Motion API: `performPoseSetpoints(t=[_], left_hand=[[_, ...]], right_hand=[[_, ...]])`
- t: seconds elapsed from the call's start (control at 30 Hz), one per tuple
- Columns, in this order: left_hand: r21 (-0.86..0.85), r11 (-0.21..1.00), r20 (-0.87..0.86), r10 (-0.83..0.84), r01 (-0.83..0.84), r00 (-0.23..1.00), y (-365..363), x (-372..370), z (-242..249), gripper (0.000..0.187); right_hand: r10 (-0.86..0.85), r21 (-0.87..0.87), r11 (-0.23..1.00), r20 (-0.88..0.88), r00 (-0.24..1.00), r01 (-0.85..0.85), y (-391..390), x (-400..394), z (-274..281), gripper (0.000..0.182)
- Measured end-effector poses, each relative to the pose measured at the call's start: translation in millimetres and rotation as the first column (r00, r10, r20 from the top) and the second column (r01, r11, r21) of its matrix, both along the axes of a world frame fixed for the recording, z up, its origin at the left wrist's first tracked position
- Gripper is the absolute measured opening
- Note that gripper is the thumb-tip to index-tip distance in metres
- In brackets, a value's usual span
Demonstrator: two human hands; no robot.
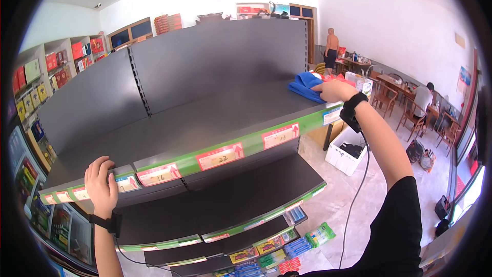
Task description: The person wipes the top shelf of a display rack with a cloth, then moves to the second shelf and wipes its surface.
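Note:
My right hand (338, 91) is closed on a blue cloth (306, 86), pressing it on the right end of the dark top shelf (220, 110). Beside the cloth, partly hidden by my hand, lie a red item and a white box (360, 83). My left hand (102, 183) rests over the shelf's front lip at the left, fingers slightly bent and holding nothing. A green strip (192, 165) with red-and-white price tags (221, 156) runs along that lip. Both wrists wear black bands with a cable.
Lower shelves (246, 195) jut out below, with packaged goods (287, 250) at the bottom. A white crate (346, 151) stands on the floor at right. Two people are farther back, near wooden tables and chairs (384, 95). Stocked shelving (56, 66) lines the left wall.

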State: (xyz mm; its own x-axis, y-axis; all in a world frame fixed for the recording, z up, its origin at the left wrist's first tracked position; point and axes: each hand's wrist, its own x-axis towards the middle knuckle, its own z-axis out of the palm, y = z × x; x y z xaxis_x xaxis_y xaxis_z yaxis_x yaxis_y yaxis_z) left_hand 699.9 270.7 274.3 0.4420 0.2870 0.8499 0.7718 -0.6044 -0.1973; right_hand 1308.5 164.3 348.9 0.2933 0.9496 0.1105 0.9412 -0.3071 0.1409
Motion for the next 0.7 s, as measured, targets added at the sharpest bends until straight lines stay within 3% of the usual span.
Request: performPoseSetpoints(t=[0.2,0.33,0.4,0.6,0.7], left_hand=[[0.03,0.999,0.025,0.013,-0.014,1.0,0.7,1.8,0.1,0.027],[0.018,1.0,0.033,0.022,-0.023,0.999,2.7,0.7,-1.5,0.026],[0.019,0.999,0.036,0.027,-0.027,0.999,2.0,1.6,-2.0,0.026],[0.006,1.0,0.039,0.022,-0.022,0.999,1.5,1.4,-1.7,0.025],[0.018,1.0,0.044,0.015,-0.016,0.999,0.5,2.4,-1.2,0.024]], right_hand=[[-0.095,-0.091,0.991,0.069,0.993,0.101,6.1,-36.1,20.5,0.061],[0.177,-0.152,0.97,-0.09,0.98,-0.189,19.8,-80.4,32.1,0.063],[0.289,-0.155,0.942,-0.066,0.955,-0.296,40.7,-96.4,26.2,0.064],[0.446,-0.237,0.867,-0.024,0.895,-0.438,83.2,-200.6,32.9,0.065],[0.527,-0.323,0.782,-0.115,0.842,-0.533,104.7,-249.7,37.1,0.066]])
